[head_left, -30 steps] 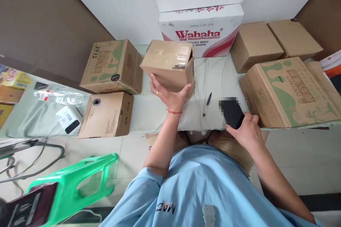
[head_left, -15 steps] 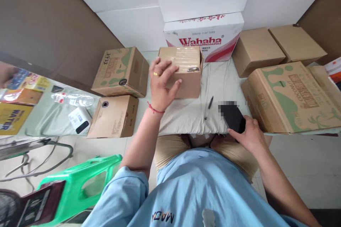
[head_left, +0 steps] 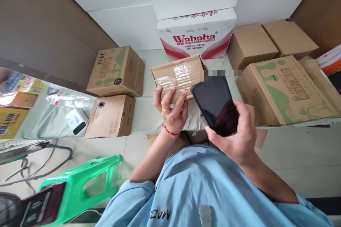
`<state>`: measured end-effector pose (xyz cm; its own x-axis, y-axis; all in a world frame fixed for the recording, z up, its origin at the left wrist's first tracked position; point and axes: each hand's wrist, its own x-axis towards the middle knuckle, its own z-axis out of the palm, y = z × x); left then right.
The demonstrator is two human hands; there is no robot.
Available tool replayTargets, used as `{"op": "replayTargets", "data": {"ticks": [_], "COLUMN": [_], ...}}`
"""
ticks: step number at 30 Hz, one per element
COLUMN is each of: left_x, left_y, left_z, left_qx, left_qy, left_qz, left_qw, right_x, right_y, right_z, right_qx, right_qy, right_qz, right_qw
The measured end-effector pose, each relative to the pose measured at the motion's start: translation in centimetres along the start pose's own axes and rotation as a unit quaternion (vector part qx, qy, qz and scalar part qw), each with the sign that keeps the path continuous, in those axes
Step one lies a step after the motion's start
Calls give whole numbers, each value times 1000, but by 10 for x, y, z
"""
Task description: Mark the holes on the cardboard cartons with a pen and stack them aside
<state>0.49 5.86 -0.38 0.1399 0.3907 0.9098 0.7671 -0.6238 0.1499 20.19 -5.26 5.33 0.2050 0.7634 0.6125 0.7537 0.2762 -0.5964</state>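
Note:
My left hand [head_left: 172,111], with a ring and a red string at the wrist, has its fingers curled against the near side of a small brown cardboard box [head_left: 183,72]. Clear tape strips cross the box, and it is tilted toward me. My right hand [head_left: 239,131] grips a black smartphone [head_left: 217,103] by its lower end, thumb on one edge and fingers on the other. The dark screen faces up, and the phone is held in front of the box's right part, covering some of it. A blurred patch hides the phone's top edge.
A white Wahaha carton [head_left: 197,37] stands at the back. Printed coconut cartons stand left [head_left: 109,69] and right [head_left: 298,88], with plain boxes [head_left: 252,40] behind the right one. A smaller box [head_left: 108,115], a bottle [head_left: 70,100] and a green stool [head_left: 80,181] are at left.
My right hand has lifted the phone off the table and brought it left, toward the box. My left hand has shifted its hold and tipped the box toward me. The pen is hidden now.

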Motion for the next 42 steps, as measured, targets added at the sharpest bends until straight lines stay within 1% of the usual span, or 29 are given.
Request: {"op": "replayTargets", "data": {"ticks": [3,5,8,12,17,20,24,26,28,30,32,35,37,39,42], "left_x": [-2,-5,-8,-9,-9,-11,-13,-8,2,16,34,60,74,86,99], "left_y": [4,5,6,6,6,5,4,3,-1,-8,-16,-31,-42,-51,-59], "left_z": [0,0,-1,-3,-4,-4,-7,-12,-21,-33,-46,-60,-64,-64,-61], "left_qx": [-10,-21,-31,-15,-15,-13,-13,-12,-14,-19,-25,-27,-28,-28,-18], "left_qy": [6,5,0,1,0,-19,-62,-77,-89,-110,-151,-236,-288,-330,-371], "left_qz": [-7,-16,-26,-24,-26,-46,-92,-104,-109,-106,-100,-104,-103,-104,-121], "left_qw": [1000,1000,999,1000,1000,999,994,992,990,988,983,966,952,938,921], "right_x": [-2,-5,-6,-7,-7,-6,-4,-5,-8,-13,-19,-28,-33,-37,-43], "right_y": [-16,-21,-22,-23,-26,-26,-23,-17,-4,14,36,67,81,90,96], "right_z": [15,23,28,28,27,27,25,22,18,13,7,1,0,2,8], "right_qx": [-1,-6,-16,-27,-41,-42,-40,-34,-28,-36,-64,-124,-162,-193,-226], "right_qy": [18,28,33,29,5,6,13,15,19,19,8,-43,-90,-133,-170], "right_qz": [-4,5,17,27,42,44,37,36,46,77,134,241,293,316,310], "right_qw": [1000,1000,999,999,998,998,998,999,998,996,989,962,938,919,908]}}
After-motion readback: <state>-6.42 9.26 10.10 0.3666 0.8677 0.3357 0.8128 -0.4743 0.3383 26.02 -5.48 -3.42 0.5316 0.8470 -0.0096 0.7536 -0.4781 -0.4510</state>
